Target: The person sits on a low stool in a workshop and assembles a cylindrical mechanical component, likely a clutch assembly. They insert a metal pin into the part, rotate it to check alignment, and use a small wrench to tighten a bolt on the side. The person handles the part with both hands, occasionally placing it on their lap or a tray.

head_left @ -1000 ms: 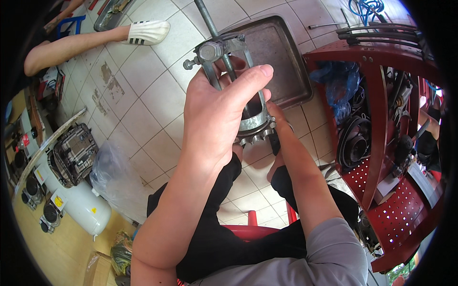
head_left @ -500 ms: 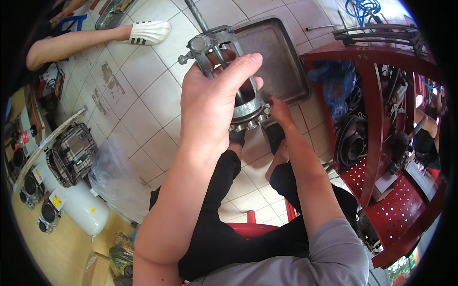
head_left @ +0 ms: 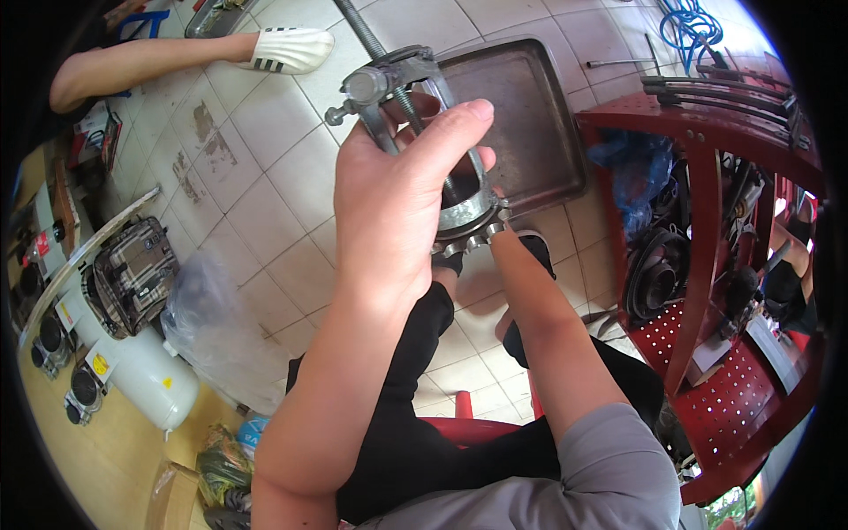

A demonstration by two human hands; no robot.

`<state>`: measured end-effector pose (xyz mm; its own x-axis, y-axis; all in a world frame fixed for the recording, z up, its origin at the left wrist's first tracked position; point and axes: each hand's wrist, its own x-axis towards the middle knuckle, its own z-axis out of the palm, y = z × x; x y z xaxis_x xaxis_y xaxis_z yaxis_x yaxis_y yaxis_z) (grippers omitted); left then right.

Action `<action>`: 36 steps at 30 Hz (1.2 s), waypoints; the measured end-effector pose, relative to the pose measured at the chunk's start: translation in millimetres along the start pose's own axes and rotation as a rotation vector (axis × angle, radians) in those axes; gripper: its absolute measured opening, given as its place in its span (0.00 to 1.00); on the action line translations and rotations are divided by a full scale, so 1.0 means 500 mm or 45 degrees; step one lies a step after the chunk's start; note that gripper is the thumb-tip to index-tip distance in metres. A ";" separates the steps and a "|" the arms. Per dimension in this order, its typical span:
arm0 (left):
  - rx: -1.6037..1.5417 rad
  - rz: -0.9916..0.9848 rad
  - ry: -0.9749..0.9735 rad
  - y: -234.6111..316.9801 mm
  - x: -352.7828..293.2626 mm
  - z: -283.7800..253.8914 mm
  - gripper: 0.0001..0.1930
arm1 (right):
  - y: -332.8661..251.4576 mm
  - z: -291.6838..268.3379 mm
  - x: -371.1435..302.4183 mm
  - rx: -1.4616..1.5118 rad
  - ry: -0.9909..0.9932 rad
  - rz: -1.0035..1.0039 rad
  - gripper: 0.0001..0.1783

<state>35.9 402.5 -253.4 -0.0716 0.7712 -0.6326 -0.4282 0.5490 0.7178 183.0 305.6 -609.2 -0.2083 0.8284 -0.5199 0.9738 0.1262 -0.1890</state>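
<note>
My left hand [head_left: 389, 199] is wrapped around the metal legs of a gear puller [head_left: 375, 84]. A long threaded rod [head_left: 360, 26] runs down through its crosspiece and rises out of the top of the picture. At the puller's lower end sits a metal ring, and below it a toothed gear [head_left: 477, 242] faces me. My right arm reaches to the gear's right side. Of my right hand [head_left: 500, 210] only a small part shows beside the teeth; its fingers are hidden behind the gear and puller.
A dark metal tray [head_left: 521, 124] lies on the tiled floor beyond my hands. To the right stands a red metal shelf [head_left: 698, 256] full of parts. At left are a white tank [head_left: 150, 380] and a clear plastic bag [head_left: 208, 309]. Another person's white shoe [head_left: 291, 51] rests upper left.
My right hand has moved in behind the gear, so its fingers are now hidden. My left hand keeps its grip on the gear puller. The view has shifted slightly.
</note>
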 end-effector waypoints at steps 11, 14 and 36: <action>0.053 0.014 -0.012 0.002 0.005 0.009 0.11 | -0.005 0.189 0.117 -1.145 0.361 -0.488 0.16; 0.043 0.014 -0.005 -0.005 0.006 0.007 0.10 | -0.012 0.203 0.126 -1.342 0.491 -0.521 0.17; 0.063 -0.042 -0.100 -0.013 0.005 0.036 0.10 | 0.039 -0.071 -0.063 0.130 0.260 0.497 0.13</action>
<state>54.8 406.5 -254.3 0.0135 0.7745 -0.6324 -0.3840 0.5880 0.7119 211.7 301.3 -567.2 0.2053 0.8953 -0.3954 0.9598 -0.2632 -0.0976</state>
